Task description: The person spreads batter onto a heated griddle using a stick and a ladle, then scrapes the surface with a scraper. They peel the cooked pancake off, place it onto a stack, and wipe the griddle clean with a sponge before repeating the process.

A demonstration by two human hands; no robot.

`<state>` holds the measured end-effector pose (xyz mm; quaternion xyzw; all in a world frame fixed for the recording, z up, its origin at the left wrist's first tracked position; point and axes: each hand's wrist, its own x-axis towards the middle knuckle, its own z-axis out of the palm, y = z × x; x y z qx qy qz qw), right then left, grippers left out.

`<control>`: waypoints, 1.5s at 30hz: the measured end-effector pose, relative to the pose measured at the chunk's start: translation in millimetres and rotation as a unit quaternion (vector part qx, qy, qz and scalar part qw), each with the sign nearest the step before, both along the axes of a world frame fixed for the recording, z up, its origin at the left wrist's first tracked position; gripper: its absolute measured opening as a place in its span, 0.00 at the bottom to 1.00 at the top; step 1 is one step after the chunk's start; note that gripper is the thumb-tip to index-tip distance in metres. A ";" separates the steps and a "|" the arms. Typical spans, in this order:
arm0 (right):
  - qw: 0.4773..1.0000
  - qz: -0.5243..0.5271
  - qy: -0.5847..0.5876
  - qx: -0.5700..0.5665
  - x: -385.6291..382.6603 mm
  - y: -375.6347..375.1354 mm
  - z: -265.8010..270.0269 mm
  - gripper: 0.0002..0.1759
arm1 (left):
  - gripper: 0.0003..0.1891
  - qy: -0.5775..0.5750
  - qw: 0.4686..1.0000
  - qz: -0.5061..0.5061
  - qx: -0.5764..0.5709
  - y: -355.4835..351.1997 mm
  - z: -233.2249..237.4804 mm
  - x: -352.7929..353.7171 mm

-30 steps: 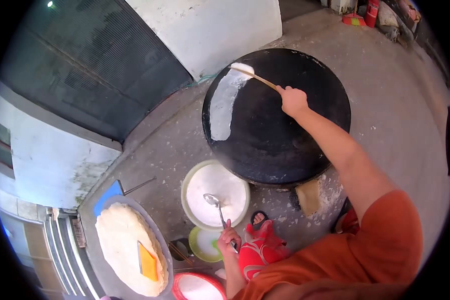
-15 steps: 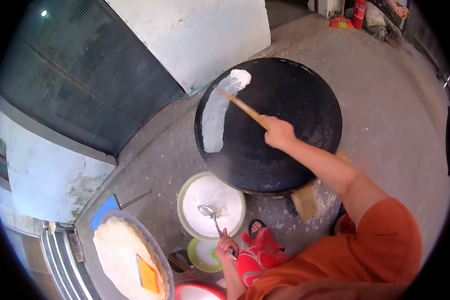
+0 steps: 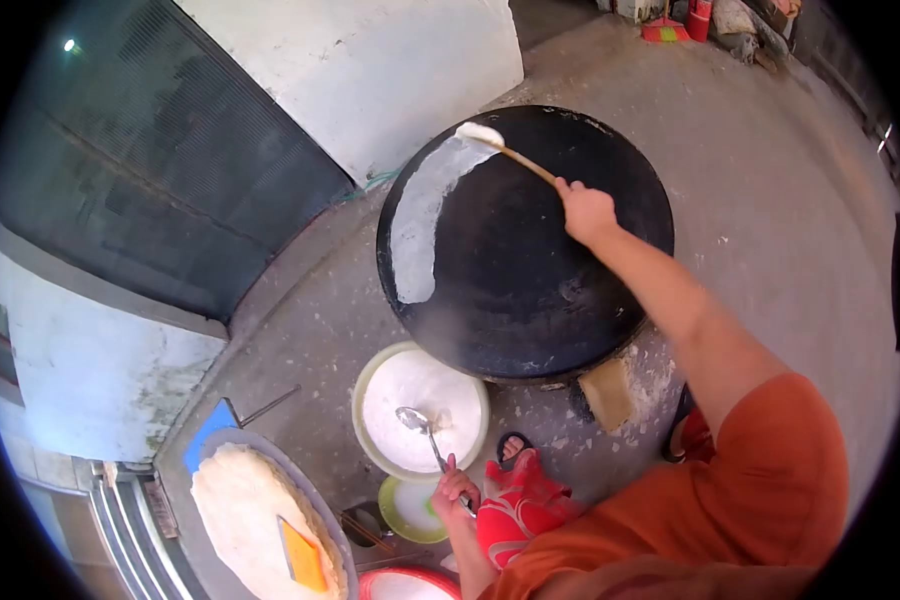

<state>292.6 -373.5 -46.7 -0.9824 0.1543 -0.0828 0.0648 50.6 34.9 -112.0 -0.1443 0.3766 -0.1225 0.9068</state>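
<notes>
A large round black griddle carries a curved strip of pale batter along its left side, with a thicker white lump at the strip's upper end. My right hand is closed around a wooden stick whose far end touches the batter by that lump. Lower down, my left hand grips a metal ladle; its bowl is over a wide pale tub of white batter.
Stacked thin flatbreads with an orange scraper on top lie on a round tray at lower left. A green bowl and a red basin are near my left hand. A brick-like block sits below the griddle.
My right hand has moved up and to the right, and the stick's far end has swept along to the lump. The batter strip reaches further round the griddle's upper edge. My left hand keeps its hold.
</notes>
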 end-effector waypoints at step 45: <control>0.918 -0.020 -0.141 0.369 -66.5 -130.1 -13.6 0.18 | 0.16 0.025 0.992 0.004 0.120 18.9 50.8 -5.4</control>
